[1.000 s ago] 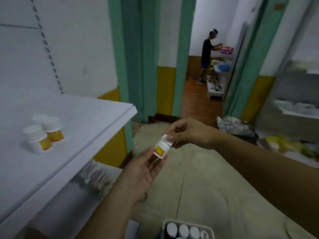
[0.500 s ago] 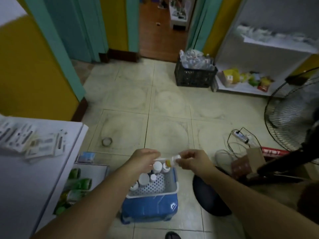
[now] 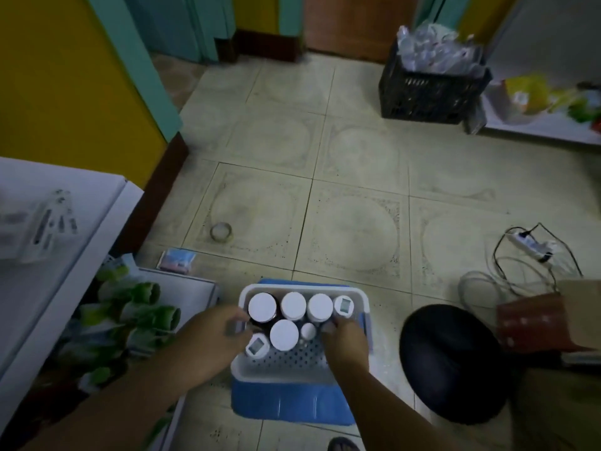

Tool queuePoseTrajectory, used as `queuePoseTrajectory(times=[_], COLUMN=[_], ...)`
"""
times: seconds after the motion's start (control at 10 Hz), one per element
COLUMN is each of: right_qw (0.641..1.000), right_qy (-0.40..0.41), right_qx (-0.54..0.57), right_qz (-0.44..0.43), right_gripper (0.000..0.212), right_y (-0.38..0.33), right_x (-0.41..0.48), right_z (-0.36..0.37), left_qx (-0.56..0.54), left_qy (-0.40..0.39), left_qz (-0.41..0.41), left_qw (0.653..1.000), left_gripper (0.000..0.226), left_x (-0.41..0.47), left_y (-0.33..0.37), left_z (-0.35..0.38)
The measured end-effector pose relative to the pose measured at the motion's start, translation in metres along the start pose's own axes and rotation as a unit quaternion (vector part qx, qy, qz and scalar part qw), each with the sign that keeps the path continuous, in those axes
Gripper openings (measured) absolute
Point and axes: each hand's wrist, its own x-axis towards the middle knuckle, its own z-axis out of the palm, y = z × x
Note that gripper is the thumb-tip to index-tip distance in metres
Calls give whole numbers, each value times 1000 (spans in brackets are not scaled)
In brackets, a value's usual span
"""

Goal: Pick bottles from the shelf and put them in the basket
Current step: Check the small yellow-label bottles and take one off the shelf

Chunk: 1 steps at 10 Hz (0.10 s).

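A white perforated basket [image 3: 354,292] rests on a blue box [image 3: 292,402] on the floor and holds several white-capped bottles [image 3: 294,305]. My left hand [image 3: 211,340] grips the basket's left rim, beside a dark bottle [image 3: 261,309]. My right hand [image 3: 344,341] reaches down into the basket's right side, fingers curled around a small bottle [image 3: 327,327] that is mostly hidden under them. Another small white-capped bottle [image 3: 307,331] stands just left of those fingers. The shelf [image 3: 97,222] edge is at the left.
Green packages [image 3: 143,307] lie on the low shelf at the left. A tape roll [image 3: 221,231] and a small packet [image 3: 177,260] lie on the tiles. A black round stool [image 3: 452,362], cables with a power strip [image 3: 533,245] and a black crate [image 3: 429,92] are at the right.
My view dropped from the shelf top to the floor. Both hands moved down with the small bottle, from above the basket into it; my left hand shifted to the rim.
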Motion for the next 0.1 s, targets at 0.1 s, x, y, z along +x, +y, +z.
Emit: queuePoseTrajectory(times=[0.1], right_qw=[997], right_qy=[-19], right_qx=[-67], right_qz=[-32], right_gripper=[22], right_y=[3], right_x=[-12], right_z=[-9], left_qx=[-10], left_qy=[-8], left_qz=[5], left_qw=[1000], left_gripper=[14], left_x=[-7], left_y=[1], left_z=[-3])
